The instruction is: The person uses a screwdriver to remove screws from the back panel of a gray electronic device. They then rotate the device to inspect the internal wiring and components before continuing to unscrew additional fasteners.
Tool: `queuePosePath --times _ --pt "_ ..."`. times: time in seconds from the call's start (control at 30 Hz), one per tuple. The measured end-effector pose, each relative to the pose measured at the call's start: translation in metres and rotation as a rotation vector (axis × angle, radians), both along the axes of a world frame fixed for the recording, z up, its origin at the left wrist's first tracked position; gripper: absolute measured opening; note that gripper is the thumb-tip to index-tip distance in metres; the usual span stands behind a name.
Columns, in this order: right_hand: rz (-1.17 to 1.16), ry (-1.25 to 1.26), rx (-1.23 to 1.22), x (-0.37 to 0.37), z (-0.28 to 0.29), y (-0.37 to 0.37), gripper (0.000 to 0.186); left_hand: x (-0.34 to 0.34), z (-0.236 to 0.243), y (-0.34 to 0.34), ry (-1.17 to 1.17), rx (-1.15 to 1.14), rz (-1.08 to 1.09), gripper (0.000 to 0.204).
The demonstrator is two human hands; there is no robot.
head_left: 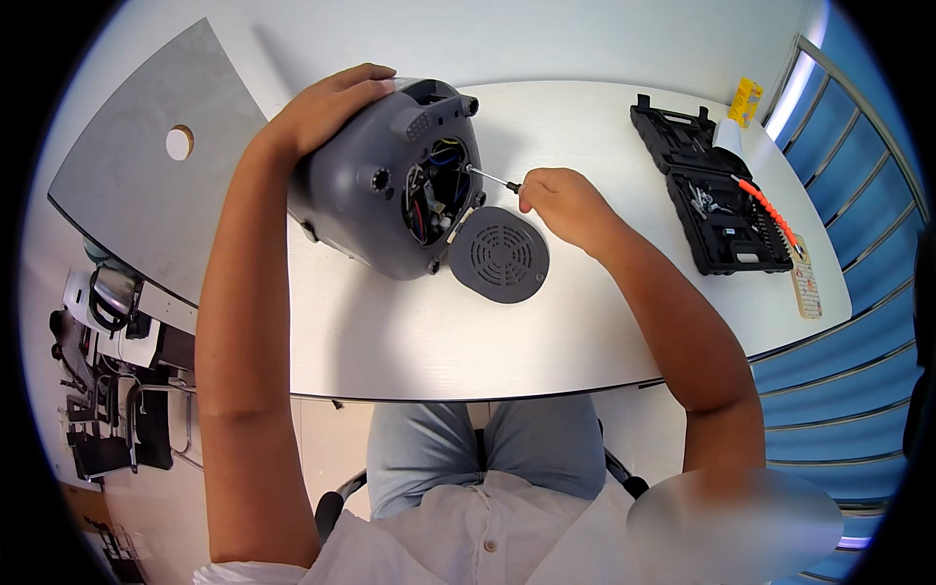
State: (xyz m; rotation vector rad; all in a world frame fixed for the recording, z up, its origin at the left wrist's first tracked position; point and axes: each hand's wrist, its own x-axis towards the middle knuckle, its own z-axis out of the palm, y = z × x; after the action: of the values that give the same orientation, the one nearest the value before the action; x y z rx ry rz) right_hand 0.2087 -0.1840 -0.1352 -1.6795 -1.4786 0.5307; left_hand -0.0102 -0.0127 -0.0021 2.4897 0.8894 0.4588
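Note:
A grey appliance (pixel 351 210) lies on its side on the white table, its base facing right, with wires (pixel 429 195) showing inside a round opening. My left hand (pixel 336 107) grips its upper left edge, fingers curled over the top. My right hand (pixel 554 205) is closed on a screwdriver (pixel 497 177), whose tip is at the opening's upper right rim; whether it sits on a screw is too small to tell. A round vented grey cover (pixel 502 255) lies on the table below the screwdriver, beside the opening, by a hinge-like strip.
An open black tool case (pixel 682 146) with bits and an orange flexible shaft (pixel 765 210) lies right, near a yellow box (pixel 744 102) and a slim board (pixel 807 288). Metal railing (pixel 877 156) borders the right. A grey board (pixel 127 214) and kettle (pixel 109 297) are left.

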Motion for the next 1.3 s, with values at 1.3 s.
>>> queuePosePath --times 1.3 --pt "-0.189 -0.852 0.144 -0.026 0.0 -0.013 0.02 -0.004 -0.003 -0.004 -0.019 -0.018 0.005 0.055"
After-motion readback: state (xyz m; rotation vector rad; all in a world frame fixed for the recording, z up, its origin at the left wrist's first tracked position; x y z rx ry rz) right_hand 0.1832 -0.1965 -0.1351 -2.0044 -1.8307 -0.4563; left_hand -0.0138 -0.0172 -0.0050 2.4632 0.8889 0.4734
